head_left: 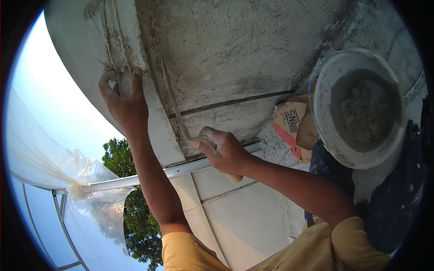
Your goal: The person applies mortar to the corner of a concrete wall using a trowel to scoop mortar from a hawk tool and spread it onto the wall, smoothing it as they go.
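My right hand (219, 149) grips a trowel by its wooden handle (235, 178); its long grey blade (175, 106) rises edge-on along the rough grey concrete surface (235, 54), just right of a pale raised band (162, 137). Higher up, my left hand (126, 97) has bent fingers at smeared wet plaster (108, 27) on that band, thumb near its edge; what lies between the fingers is unclear. A white bucket (357, 158) of grey mortar (364, 113) stands at the right.
A torn paper sack (289, 119) lies beside the bucket, near my dark-trousered legs (389, 203). Pale panels (235, 221) lie below the concrete. At left are a metal rail (113, 184), draped clear plastic (40, 140), a metal frame, leafy branches (140, 221) and sky.
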### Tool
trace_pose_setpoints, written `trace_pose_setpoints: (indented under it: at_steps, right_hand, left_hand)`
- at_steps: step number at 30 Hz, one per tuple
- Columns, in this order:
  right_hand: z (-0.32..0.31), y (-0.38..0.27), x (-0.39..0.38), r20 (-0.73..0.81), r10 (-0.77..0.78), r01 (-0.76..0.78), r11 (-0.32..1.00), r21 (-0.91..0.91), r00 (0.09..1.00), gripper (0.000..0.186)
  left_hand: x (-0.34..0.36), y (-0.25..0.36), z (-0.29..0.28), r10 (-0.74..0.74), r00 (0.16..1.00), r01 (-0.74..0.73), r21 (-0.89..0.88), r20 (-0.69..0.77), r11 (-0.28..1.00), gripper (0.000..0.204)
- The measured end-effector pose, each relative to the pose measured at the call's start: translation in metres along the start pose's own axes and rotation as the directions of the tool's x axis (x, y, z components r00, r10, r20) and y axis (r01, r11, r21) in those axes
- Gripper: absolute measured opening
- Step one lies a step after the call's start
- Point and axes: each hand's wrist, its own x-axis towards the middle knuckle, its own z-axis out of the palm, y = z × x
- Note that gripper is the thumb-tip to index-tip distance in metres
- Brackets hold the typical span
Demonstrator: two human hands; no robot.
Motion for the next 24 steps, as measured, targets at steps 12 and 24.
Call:
trace_pose_setpoints:
  at_steps: [12,24]
  right_hand:
    - [0.015,0.009,-0.001,0.019,-0.038,0.039,0.999,-0.034,0.999,0.04]
    - [0.001,-0.023,0.02,-0.088,-0.162,0.159,0.987,-0.031,0.983,0.045]
  left_hand:
    - [0.001,-0.001,0.001,0.009,1.0,-0.009,0.036,-0.009,0.999,0.045]
    - [0.001,-0.005,0.002,0.065,0.997,-0.063,0.039,-0.04,0.997,0.044]
